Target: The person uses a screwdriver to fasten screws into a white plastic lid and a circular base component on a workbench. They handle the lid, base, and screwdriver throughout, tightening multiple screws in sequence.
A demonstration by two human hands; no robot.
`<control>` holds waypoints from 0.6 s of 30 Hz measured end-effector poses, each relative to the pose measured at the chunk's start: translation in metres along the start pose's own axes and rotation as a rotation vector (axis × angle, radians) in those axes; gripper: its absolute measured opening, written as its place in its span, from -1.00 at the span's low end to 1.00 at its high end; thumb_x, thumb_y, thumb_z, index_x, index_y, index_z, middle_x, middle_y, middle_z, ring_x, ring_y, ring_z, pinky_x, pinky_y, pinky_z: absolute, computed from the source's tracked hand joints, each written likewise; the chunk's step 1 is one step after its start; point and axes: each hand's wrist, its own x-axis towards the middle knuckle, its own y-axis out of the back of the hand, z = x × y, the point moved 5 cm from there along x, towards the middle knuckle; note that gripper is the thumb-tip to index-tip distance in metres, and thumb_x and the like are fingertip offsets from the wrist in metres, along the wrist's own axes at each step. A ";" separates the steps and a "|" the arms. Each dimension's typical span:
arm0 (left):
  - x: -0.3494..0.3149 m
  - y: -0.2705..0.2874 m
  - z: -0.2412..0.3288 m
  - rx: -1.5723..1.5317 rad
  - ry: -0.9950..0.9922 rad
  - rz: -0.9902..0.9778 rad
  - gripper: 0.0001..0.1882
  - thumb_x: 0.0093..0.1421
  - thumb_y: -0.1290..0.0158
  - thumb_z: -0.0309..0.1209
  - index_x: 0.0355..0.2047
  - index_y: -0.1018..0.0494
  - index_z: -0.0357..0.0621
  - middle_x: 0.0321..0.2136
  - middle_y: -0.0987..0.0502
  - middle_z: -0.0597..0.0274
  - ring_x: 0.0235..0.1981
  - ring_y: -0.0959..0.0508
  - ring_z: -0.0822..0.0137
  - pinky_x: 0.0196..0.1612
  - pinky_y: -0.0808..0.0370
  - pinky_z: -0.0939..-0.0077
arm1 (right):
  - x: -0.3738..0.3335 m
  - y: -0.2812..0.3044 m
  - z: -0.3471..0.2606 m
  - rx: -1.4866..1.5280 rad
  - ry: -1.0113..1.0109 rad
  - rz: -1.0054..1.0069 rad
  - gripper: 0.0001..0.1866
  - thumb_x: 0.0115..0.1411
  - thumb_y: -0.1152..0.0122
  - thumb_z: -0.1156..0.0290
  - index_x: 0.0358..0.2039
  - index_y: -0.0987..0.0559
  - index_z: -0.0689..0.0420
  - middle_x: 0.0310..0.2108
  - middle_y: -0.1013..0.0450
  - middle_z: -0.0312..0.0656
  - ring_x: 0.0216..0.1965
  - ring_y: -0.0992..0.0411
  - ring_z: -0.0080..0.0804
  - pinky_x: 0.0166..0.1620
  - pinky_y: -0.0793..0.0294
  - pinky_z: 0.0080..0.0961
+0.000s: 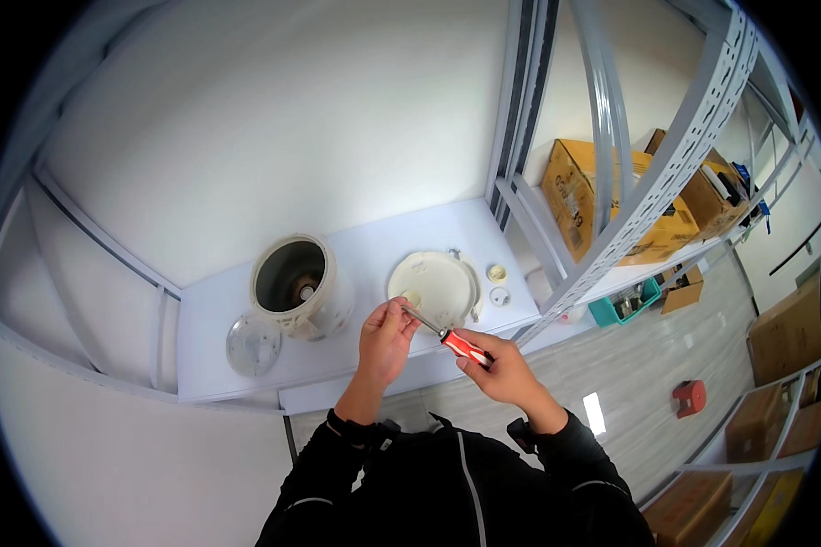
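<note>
A screwdriver [464, 347] with a red and white handle is in my right hand [504, 369], its fingers wrapped round the handle. The metal shaft slants up and left to my left hand [385, 343], whose thumb and fingers pinch at its tip. Whether a small part is also held there, I cannot tell. Just beyond the hands a round cream lid [440, 283] lies on the white shelf. To the left an open cream pot [310, 292] with a dark inside stands, and a clear round disc [253, 344] lies in front of it.
Two small round caps lie right of the lid, a cream cap [496, 273] and a white cap [500, 296]. A grey metal upright [648, 173] rises at the right. Beyond are a yellow carton [575, 196], a teal crate [628, 305] and a red stool [690, 397].
</note>
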 end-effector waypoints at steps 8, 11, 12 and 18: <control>0.003 -0.005 -0.009 -0.010 -0.003 0.003 -0.80 0.58 -0.03 -0.32 -0.03 -0.55 -0.18 -0.10 -0.62 0.24 -0.11 -0.62 0.38 0.06 -0.61 0.33 | -0.004 0.007 -0.002 0.055 0.059 0.071 -0.53 0.33 -0.38 0.50 0.24 -0.59 0.24 -0.03 -0.68 0.02 -0.13 -0.63 -0.39 -0.05 -0.62 -0.45; 0.004 -0.006 -0.012 0.038 0.012 0.017 -0.80 0.58 -0.03 -0.31 -0.03 -0.55 -0.16 -0.11 -0.63 0.26 -0.12 -0.62 0.38 0.04 -0.61 0.34 | -0.006 0.010 0.001 0.059 0.037 0.072 -0.53 0.33 -0.38 0.50 0.24 -0.60 0.21 -0.03 -0.68 0.02 -0.14 -0.64 -0.35 -0.06 -0.62 -0.44; 0.004 -0.006 -0.012 0.078 0.015 0.031 -0.80 0.58 -0.03 -0.30 -0.03 -0.55 -0.14 -0.13 -0.63 0.27 -0.13 -0.62 0.38 0.04 -0.60 0.34 | -0.006 0.010 0.001 0.058 0.030 0.071 -0.53 0.33 -0.38 0.50 0.24 -0.60 0.20 -0.03 -0.68 0.01 -0.15 -0.64 -0.33 -0.07 -0.62 -0.43; 0.008 -0.003 -0.013 0.222 0.016 0.065 -0.75 0.56 -0.07 -0.32 0.02 -0.58 -0.25 -0.08 -0.62 0.23 -0.12 -0.61 0.42 0.05 -0.63 0.36 | -0.007 0.018 -0.007 -0.158 0.023 0.085 -0.50 0.26 -0.43 0.51 0.23 -0.62 0.14 -0.13 -0.61 -0.09 -0.30 -0.58 -0.25 -0.18 -0.61 -0.39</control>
